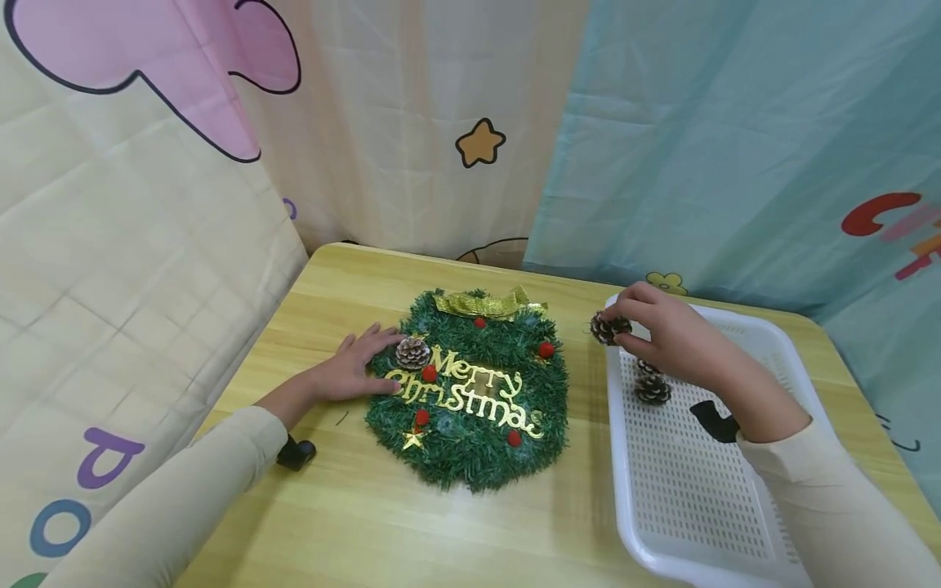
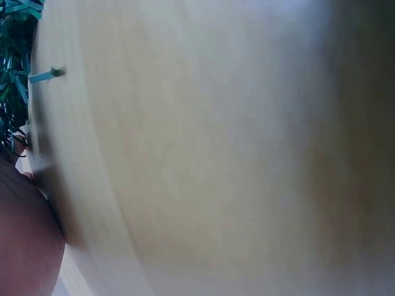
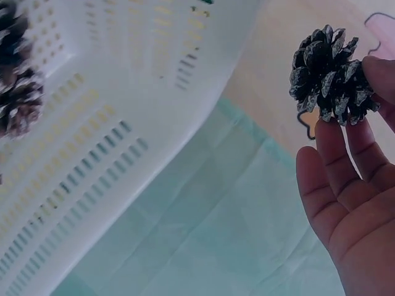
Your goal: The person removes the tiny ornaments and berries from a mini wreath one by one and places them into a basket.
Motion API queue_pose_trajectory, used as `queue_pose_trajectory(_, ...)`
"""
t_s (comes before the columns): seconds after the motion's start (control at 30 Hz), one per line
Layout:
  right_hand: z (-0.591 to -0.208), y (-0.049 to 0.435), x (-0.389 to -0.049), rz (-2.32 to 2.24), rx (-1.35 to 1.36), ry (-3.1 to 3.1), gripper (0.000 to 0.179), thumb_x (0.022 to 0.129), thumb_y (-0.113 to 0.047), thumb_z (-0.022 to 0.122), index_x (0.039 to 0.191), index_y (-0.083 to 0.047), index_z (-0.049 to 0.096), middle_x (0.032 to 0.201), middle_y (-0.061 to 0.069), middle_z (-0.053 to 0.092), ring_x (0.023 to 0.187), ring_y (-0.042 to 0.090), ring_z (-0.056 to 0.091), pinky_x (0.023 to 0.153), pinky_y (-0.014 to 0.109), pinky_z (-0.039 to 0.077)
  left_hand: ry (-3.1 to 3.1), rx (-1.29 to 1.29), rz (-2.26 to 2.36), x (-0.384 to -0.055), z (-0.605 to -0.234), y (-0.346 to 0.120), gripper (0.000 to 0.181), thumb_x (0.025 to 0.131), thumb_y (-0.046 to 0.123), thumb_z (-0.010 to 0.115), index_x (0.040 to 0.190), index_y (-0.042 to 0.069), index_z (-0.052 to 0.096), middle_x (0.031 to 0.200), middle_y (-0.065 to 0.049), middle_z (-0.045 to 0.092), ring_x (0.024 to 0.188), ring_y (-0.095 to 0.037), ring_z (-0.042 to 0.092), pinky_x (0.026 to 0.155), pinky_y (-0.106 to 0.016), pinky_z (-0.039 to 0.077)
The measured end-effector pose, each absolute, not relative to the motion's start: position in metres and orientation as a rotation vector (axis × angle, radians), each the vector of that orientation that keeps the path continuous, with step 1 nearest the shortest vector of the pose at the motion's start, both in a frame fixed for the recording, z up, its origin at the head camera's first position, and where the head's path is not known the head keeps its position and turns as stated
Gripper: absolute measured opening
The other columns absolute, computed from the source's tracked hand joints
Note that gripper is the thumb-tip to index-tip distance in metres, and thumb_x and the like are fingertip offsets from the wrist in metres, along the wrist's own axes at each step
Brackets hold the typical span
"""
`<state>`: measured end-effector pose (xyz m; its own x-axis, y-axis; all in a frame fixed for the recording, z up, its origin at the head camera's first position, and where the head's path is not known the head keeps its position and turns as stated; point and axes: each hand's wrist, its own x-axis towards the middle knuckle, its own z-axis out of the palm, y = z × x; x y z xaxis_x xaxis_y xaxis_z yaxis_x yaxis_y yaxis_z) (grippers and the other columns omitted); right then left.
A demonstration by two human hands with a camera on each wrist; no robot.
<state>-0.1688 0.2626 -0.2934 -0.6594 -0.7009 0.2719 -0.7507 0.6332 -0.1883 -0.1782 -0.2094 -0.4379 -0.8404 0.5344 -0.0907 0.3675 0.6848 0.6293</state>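
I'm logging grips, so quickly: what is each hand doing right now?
Left hand: open, touching the edge of the wreath, holding nothing.
Right hand: closed, holding a pinecone.

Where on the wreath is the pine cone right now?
In the head view, the pine cone sits on the left side of the wreath, beside the left hand and just above and left of a red ball.

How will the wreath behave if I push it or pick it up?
The wreath would probably slide, not roll, because it lies flat and broad. Its fine green needles likely bend under pressure. The slender gold lettering might flex or snag if grasped.
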Motion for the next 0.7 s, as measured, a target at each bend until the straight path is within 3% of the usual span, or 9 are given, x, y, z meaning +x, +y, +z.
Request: queue_pose_trajectory(0.7,-0.311,0.316,-0.154,0.349,0.968,-2.803,0.029,0.08,0.004,0.077,0.105,-0.008,0.07,0.101,0.003,0.058,0.08,0.015,0.056,0.065,0.037,0.049,2.629,0.717,0.913,-0.177,-0.439,-0.209,0.083,0.09,0.048,0.069,0.157,0.017,0.03,0.163,-0.015,0.019,0.15,-0.039,0.0,0.113,-0.066,-0.007)
